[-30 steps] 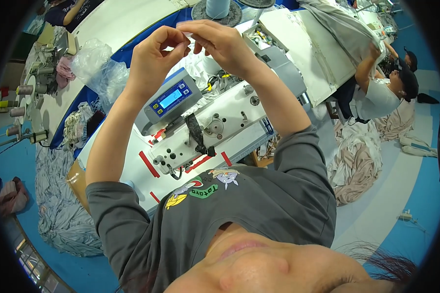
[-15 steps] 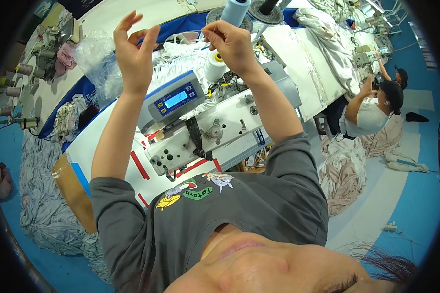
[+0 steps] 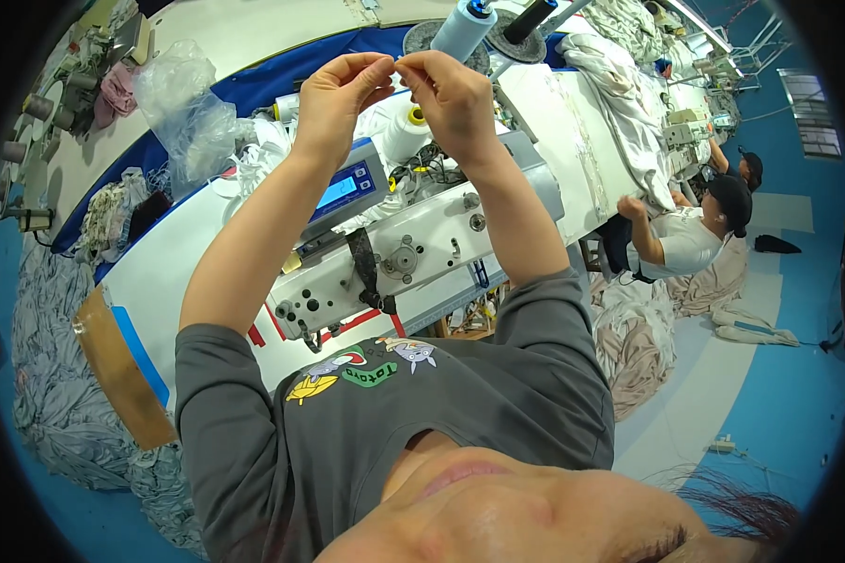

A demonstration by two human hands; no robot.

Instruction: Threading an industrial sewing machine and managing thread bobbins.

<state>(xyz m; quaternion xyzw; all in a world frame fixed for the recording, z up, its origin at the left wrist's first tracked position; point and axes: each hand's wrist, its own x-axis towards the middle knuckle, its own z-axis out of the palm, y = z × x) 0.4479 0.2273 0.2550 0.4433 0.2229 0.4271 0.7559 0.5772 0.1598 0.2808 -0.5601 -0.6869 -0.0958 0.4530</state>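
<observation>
Both of my hands are raised above a white sewing machine (image 3: 432,249), their fingertips almost meeting. My left hand (image 3: 340,98) is closed, thumb against forefinger; whatever it pinches is too small to make out. My right hand (image 3: 455,98) is pinched shut too, and nothing I can name shows between its fingers. Behind the right fingers stands a pale blue thread cone (image 3: 464,30) on a grey disc. Just under the hands is a white thread cone (image 3: 405,134) with a yellow top. The machine's control panel (image 3: 345,190), with a lit screen, sits below my left wrist.
Clear plastic bags (image 3: 188,122) lie left of my left hand. Blue cloth (image 3: 291,64) lines the table's far side. Piled pale fabric (image 3: 66,375) rests at the left. To the right, a co-worker (image 3: 690,230) in a white shirt and black cap sits near heaped fabric (image 3: 634,352).
My left hand has moved right to meet the right hand, and its spread fingers have closed into a pinch. The right hand stays pinched. The co-worker's arm has shifted.
</observation>
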